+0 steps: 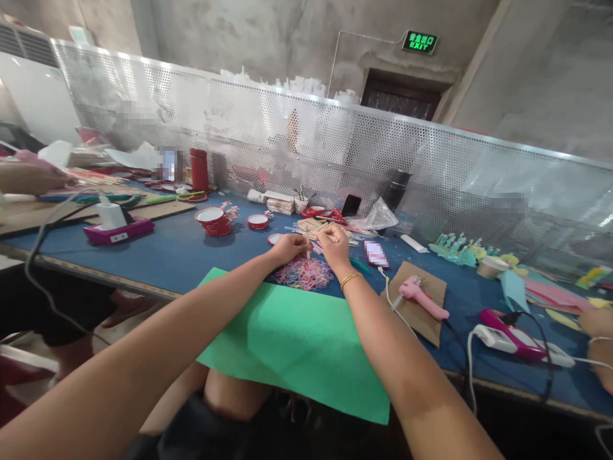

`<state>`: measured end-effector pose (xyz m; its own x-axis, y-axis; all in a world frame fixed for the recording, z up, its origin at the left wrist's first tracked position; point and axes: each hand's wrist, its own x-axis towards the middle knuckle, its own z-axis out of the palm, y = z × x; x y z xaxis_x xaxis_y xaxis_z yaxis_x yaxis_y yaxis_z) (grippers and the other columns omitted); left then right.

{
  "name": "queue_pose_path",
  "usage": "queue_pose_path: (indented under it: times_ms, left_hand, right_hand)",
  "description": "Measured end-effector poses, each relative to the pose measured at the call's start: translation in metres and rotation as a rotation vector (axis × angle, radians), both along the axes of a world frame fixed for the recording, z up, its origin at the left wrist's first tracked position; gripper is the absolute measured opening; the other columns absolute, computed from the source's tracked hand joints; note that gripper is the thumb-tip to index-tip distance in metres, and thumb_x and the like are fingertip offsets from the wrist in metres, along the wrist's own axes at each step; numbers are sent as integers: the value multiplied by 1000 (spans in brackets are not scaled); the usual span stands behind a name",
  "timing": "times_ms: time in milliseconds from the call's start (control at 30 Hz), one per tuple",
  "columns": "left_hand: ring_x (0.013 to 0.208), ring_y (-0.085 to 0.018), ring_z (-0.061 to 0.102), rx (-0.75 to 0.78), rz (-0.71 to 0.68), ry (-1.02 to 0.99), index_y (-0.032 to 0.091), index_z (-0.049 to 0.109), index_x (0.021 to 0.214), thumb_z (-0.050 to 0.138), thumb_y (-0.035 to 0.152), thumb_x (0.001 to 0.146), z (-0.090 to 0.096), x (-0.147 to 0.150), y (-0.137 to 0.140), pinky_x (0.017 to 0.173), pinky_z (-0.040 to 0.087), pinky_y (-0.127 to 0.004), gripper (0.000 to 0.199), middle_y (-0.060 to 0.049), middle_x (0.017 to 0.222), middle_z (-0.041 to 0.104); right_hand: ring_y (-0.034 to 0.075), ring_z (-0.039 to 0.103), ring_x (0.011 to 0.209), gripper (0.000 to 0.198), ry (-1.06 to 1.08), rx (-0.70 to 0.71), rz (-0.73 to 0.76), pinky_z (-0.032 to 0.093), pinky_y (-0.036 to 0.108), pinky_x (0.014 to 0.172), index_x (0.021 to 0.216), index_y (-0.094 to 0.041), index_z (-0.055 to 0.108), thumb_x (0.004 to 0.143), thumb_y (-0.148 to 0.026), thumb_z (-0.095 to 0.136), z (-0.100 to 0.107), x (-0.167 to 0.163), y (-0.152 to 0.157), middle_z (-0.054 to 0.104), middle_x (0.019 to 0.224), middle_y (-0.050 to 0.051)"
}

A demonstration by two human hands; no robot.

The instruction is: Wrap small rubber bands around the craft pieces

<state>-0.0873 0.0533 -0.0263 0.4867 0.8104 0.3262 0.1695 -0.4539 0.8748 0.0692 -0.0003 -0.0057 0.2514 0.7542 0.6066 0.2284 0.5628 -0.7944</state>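
My left hand (pixel 291 248) and my right hand (pixel 335 244) meet over the blue table, fingers pinched together. Between the fingertips stands a short, pale wooden stick (pixel 308 250), and both hands seem to grip it; fine detail is too small to make out. Directly below lies a tangled heap of small colourful rubber bands (pixel 306 275). A green sheet (pixel 297 338) hangs from the table edge over my lap, under my forearms. Loose wooden sticks (pixel 313 225) are spread just behind my hands.
Rolls of red tape (pixel 214 225) stand left of my hands. To the right are a phone (pixel 376 254), a pink glue gun (pixel 421 299) on cardboard (pixel 438 281), and a purple power strip (pixel 520 338). A perforated metal screen (pixel 335 147) bounds the back; other people's arms show at both sides.
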Motion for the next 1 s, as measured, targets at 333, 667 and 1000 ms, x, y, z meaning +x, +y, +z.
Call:
queue_pose_path:
  times_ms: [333, 667, 1000]
  left_hand:
    - [54, -12, 57, -32, 10, -4, 14, 71, 77, 74, 42, 71, -3, 0, 2, 52, 40, -22, 29, -1, 62, 68]
    - [56, -14, 60, -27, 1, -25, 14, 69, 76, 76, 44, 68, -3, 2, 3, 57, 45, -24, 32, -2, 64, 69]
    - [57, -14, 61, -17, 2, -6, 15, 70, 73, 75, 45, 69, -2, 0, 3, 59, 47, -25, 31, -2, 64, 70]
  right_hand:
    - [15, 58, 65, 19, -19, -17, -22, 47, 26, 65, 66, -23, 53, 75, -37, 61, -1, 1, 1, 63, 65, -3]
    - [16, 59, 64, 21, -8, -13, 48, 49, 28, 67, 67, -24, 51, 76, -41, 60, 1, -6, 0, 60, 62, -4]
    - [17, 61, 67, 19, 18, -20, 1, 48, 28, 66, 66, -23, 53, 74, -39, 60, 2, 0, -2, 63, 65, -2]
